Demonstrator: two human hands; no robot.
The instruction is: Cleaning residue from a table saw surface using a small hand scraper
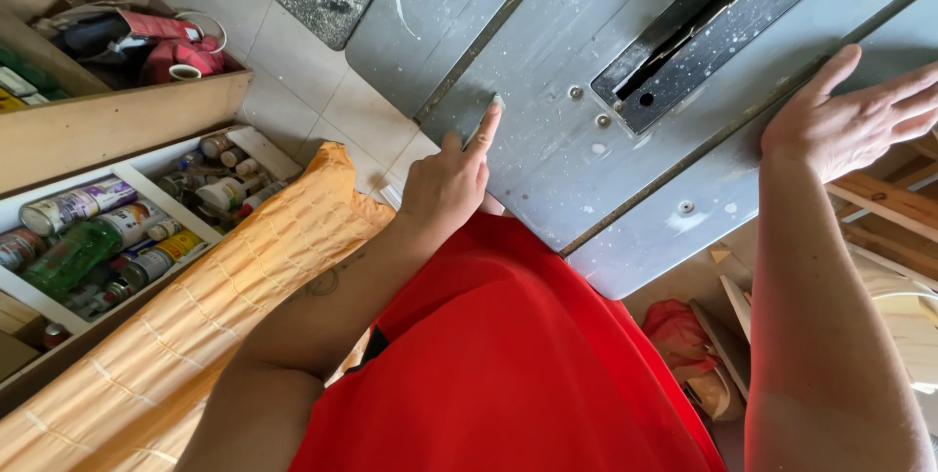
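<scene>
While the left hand pointed one finger at the grey desk near its edge, the right hand lay open, flat beside the dark slot.

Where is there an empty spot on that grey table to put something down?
The grey table is bare between the left hand and the dark slot, and along the near edge strip beside the right hand. It is crowded on the shelf of cans and bottles at the left, and among the wood pieces at the right.
</scene>
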